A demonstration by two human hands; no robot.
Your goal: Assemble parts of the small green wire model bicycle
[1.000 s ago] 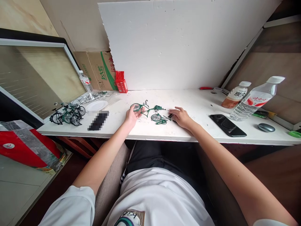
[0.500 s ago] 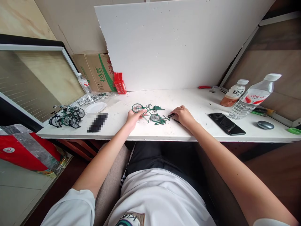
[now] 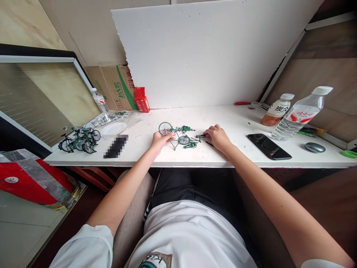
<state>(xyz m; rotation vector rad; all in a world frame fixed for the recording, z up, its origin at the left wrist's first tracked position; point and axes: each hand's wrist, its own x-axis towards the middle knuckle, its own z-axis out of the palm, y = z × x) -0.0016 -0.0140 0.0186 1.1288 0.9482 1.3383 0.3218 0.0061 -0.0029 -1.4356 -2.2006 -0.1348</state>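
Observation:
My left hand (image 3: pixel 160 141) pinches a green miniature bicycle part with a spoked wheel (image 3: pixel 165 128), thumb and fingers pressed together on its frame. Just right of those fingers lie other green pieces: a second spoked wheel (image 3: pixel 184 140), a small dark green part (image 3: pixel 184 128) and a chainring-like piece (image 3: pixel 190 145). My right hand (image 3: pixel 218 137) rests on the table with curled fingers. By its fingertips are small dark and green thin parts (image 3: pixel 198 137), and a thin dark item pokes out beneath it. What the fingers hold is hidden.
At the left stand several green miniature bicycles (image 3: pixel 79 139), near a white plate (image 3: pixel 113 128) and part sprues (image 3: pixel 111 117). A phone (image 3: pixel 269 146), a mouse (image 3: pixel 314 147), a water bottle (image 3: pixel 301 113) and a tea-coloured bottle (image 3: pixel 276 111) are on the right. A white board (image 3: pixel 200 56) stands behind.
The bicycle part in my left hand has turned slightly, its wheel shifting a little to the right and facing the camera more. My right hand has barely moved.

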